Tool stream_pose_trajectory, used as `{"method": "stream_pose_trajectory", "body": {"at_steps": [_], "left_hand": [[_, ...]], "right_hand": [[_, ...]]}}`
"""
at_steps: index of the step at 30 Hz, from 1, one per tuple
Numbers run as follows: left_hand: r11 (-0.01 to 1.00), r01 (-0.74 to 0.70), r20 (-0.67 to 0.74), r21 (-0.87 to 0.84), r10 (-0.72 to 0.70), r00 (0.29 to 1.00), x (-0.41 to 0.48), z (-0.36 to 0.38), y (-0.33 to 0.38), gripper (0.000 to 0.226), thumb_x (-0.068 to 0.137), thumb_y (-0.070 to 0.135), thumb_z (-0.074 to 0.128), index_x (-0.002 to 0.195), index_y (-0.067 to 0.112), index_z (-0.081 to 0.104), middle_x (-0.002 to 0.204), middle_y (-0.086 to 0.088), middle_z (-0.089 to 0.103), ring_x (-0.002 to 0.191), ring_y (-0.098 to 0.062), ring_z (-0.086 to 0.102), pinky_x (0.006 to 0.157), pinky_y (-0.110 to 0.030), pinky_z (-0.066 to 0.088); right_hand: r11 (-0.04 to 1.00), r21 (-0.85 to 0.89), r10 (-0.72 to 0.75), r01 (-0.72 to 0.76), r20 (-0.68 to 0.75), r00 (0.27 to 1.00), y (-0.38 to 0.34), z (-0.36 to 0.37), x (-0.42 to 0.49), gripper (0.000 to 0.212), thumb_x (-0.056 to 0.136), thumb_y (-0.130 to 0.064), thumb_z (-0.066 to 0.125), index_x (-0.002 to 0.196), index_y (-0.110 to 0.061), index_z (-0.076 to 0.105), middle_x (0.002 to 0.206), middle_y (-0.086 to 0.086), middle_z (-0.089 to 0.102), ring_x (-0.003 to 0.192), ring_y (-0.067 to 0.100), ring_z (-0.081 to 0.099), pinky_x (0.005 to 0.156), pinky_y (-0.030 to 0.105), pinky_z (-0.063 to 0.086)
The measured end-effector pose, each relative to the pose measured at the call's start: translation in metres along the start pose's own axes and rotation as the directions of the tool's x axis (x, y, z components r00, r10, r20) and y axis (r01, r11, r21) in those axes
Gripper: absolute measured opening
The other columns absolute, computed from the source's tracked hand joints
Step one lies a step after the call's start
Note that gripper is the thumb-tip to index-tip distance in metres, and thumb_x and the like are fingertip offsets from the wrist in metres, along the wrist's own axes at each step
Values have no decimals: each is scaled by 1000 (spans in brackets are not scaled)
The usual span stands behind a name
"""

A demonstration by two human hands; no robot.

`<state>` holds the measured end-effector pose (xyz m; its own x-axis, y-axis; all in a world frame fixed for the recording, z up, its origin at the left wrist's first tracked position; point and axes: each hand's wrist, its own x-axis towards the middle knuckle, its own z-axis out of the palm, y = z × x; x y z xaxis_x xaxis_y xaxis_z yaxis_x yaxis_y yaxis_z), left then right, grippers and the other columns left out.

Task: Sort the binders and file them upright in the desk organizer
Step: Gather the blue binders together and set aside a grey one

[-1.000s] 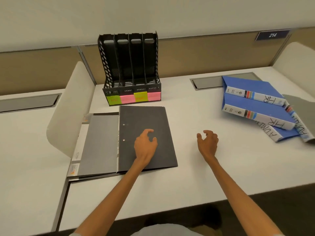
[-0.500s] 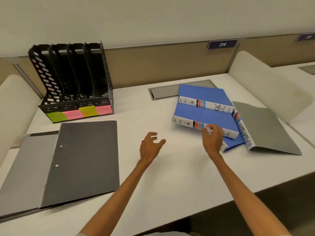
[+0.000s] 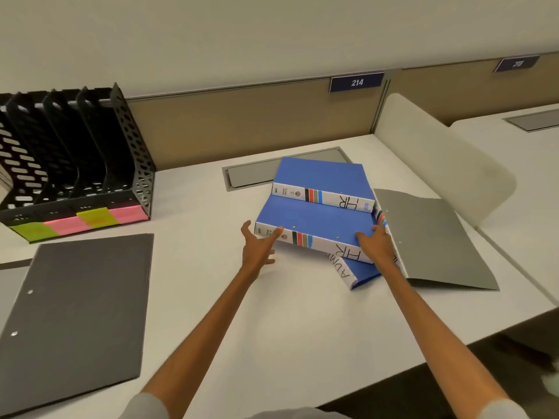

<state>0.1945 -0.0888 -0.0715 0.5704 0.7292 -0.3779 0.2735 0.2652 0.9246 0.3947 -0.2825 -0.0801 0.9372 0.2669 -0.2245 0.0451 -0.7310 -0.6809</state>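
Blue is the colour I am working on: the near blue binder (image 3: 317, 219) lies flat at the front of a loose heap on the desk (image 3: 272, 328), its striped spine marked HR facing me. It leans against the far blue binder (image 3: 320, 176) behind it and rests on a bottom binder (image 3: 360, 272) whose spine reads ADM. A grey folder (image 3: 429, 237) lies just beside the heap on the right.

My right hand (image 3: 375, 244) is clasped over the right end of the near blue binder, thumb on the cover and fingers curled round the edge. My left hand (image 3: 257, 246) is spread and not yet gripping; its forefinger lies against the spine near the left corner and the thumb stands clear above it.

I judge this to be the start of the first pick-up: nothing is filed yet. The organizer (image 3: 78, 164) stands well apart at the back left, with coloured labels (image 3: 90, 220) along its front and no binder showing in its slots. A dark folder (image 3: 81, 300) lies flat in front of it.

Next the left hand must close on its corner, then both lift the binder off the heap without dragging the ones beneath it. After that, turn it upright and carry it left to the slot its label calls for; I cannot read those labels from here.
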Motion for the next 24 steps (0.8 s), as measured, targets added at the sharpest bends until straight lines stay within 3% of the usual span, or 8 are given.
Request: {"method": "stream_pose_trajectory", "body": {"at_steps": [2,5,10,13,15,18,24], "left_hand": [[1000,12,-15,2,-12,1000,8,1,3,90,82,49,72,146,35,10,119,-3,54,104,-34,62,67,-41,56],[998,45,-39,35,-43,998,20,5,8,72,82,54,68,137,24,32,116,-12,62,101,-31,64,68,-40,58],[999,-41,-187,11,43,981,29,11,16,43,88,37,69,118,11,50,112,-16,66,93,-30,70,66,-37,61],[989,-147,-223,-9,141,965,29,9,31,36,91,35,66,114,9,55,106,-15,68,89,-28,71,59,-32,61],[975,-221,-259,-24,207,943,28,5,43,32,94,34,61,114,8,56,102,-13,68,89,-26,71,58,-30,61],[940,-341,-290,-29,318,903,26,-2,60,25,99,30,53,113,9,55,96,-13,66,86,-24,72,58,-29,60],[874,-486,-320,-2,460,828,17,-11,96,23,104,24,41,114,11,56,94,-15,66,81,-24,73,53,-26,58]], "right_hand": [[993,103,54,-61,70,996,1,-1,3,61,93,-35,58,141,-8,34,140,15,45,122,34,49,91,40,44],[983,160,82,-93,78,994,1,-3,10,55,92,-34,60,135,-6,41,132,15,52,107,31,56,80,36,45],[966,178,157,-185,159,975,-3,-5,22,51,91,-41,61,123,-3,53,115,19,63,99,35,63,83,41,53],[911,331,168,-245,243,955,-10,-13,24,37,89,-37,64,110,-7,59,93,17,69,71,30,68,67,38,54],[825,450,172,-341,375,911,-18,-23,26,23,86,-30,69,102,-15,60,81,8,68,54,22,66,50,29,54],[716,528,137,-457,536,833,-29,-37,24,21,83,-24,69,100,-18,60,81,5,66,57,17,65,43,22,49],[618,626,-8,-476,610,792,-50,-46,11,22,86,-22,63,107,-15,58,76,2,71,57,12,68,38,18,45]]}}
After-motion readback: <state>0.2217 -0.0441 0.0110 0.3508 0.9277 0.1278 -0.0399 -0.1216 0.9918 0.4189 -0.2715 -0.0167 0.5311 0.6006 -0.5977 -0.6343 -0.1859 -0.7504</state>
